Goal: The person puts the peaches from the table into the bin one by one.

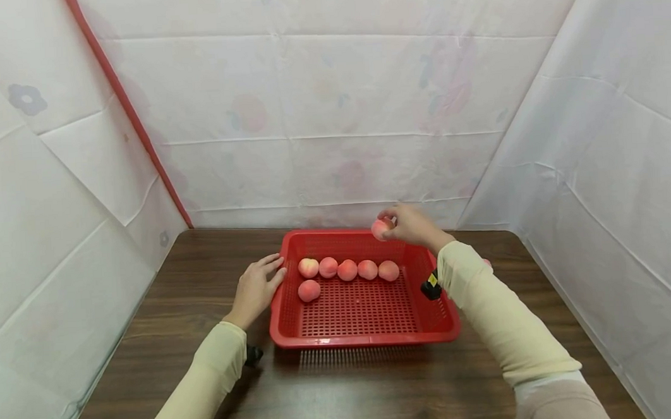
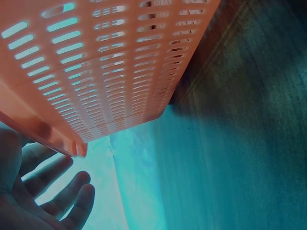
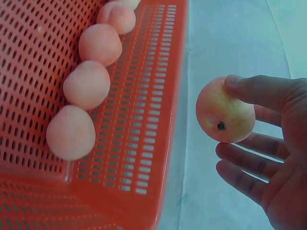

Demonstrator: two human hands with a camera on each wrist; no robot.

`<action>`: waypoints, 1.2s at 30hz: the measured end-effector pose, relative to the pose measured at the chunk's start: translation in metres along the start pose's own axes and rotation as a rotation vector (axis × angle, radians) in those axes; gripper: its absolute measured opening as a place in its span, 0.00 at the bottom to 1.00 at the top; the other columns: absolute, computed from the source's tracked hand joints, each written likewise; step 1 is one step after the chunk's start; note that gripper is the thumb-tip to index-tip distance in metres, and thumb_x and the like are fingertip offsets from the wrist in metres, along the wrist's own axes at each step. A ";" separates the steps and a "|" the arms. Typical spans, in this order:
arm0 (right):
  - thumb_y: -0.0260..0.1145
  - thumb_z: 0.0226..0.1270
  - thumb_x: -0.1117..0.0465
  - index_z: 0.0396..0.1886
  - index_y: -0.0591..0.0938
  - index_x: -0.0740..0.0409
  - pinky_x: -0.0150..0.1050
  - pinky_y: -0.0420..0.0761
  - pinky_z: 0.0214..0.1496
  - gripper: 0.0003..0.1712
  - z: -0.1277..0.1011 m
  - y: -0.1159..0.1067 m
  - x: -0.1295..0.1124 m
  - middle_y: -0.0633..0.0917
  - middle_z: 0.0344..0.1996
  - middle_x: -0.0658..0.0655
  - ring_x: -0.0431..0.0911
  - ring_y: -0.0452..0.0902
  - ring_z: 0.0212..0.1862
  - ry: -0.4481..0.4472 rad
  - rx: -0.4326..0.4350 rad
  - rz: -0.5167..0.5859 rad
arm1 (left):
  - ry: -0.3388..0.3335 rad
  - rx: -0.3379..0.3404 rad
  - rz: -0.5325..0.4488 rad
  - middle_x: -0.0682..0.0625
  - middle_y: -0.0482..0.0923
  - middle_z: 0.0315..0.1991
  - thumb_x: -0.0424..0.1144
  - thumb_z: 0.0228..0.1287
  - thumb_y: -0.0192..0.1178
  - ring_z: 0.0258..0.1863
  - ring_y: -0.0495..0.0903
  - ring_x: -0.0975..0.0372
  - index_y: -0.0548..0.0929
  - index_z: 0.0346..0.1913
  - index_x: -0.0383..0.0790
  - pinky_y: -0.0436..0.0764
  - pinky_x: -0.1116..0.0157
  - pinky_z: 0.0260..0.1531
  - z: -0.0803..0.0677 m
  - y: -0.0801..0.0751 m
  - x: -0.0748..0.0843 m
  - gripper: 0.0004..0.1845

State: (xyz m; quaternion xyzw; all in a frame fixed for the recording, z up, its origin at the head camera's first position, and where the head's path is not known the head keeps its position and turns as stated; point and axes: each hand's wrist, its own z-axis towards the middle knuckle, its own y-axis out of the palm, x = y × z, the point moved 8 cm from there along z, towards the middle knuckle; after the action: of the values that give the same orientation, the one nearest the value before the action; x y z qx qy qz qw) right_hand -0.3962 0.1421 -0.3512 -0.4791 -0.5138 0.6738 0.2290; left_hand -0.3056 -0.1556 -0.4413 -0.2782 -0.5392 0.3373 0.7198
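- Red basket (image 1: 433,331) already has six peaches; right hand (image 1: 413,224) pinches another peach (image 1: 380,229) above its far rim.
- Left hand (image 1: 257,288), fingers relaxed, rests against basket's left wall.
- Next, I'd guess: lower it beside the row.

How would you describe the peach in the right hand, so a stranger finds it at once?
Find the red basket on the dark table. Above its far right corner, the right hand pinches one peach. It alone is in the air; the six others lie inside the basket.
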 end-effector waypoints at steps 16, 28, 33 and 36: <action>0.72 0.58 0.56 0.53 0.83 0.56 0.47 0.77 0.49 0.22 0.008 0.031 -0.028 0.82 0.47 0.59 0.51 0.76 0.47 -0.065 -0.039 -0.040 | -0.001 -0.004 -0.002 0.42 0.76 0.63 0.42 0.68 0.60 0.61 0.74 0.45 0.79 0.61 0.35 0.71 0.44 0.62 -0.001 0.002 0.000 0.23; 0.70 0.61 0.56 0.57 0.81 0.55 0.50 0.75 0.62 0.23 0.008 0.056 -0.038 0.78 0.59 0.59 0.54 0.73 0.63 -0.048 -0.110 0.035 | 0.002 -0.001 0.001 0.42 0.76 0.63 0.43 0.68 0.60 0.61 0.75 0.45 0.79 0.61 0.35 0.71 0.44 0.61 0.000 0.002 -0.001 0.23; 0.70 0.61 0.56 0.56 0.81 0.54 0.48 0.76 0.61 0.23 0.008 0.063 -0.043 0.79 0.57 0.57 0.51 0.75 0.59 -0.041 -0.114 0.015 | 0.006 -0.003 0.003 0.42 0.76 0.63 0.43 0.68 0.60 0.61 0.75 0.45 0.79 0.61 0.35 0.71 0.44 0.61 0.000 0.002 -0.001 0.23; 0.71 0.61 0.56 0.56 0.82 0.54 0.47 0.77 0.58 0.23 0.008 0.068 -0.047 0.80 0.53 0.55 0.49 0.76 0.54 -0.049 -0.124 -0.007 | 0.008 -0.002 0.002 0.42 0.76 0.63 0.43 0.68 0.60 0.61 0.75 0.44 0.79 0.61 0.35 0.71 0.44 0.61 0.000 0.001 0.000 0.22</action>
State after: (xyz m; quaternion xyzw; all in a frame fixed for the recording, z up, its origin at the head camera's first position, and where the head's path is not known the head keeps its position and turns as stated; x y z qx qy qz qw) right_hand -0.3703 0.0755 -0.3933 -0.4741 -0.5616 0.6514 0.1887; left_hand -0.3063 -0.1552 -0.4425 -0.2807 -0.5362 0.3364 0.7215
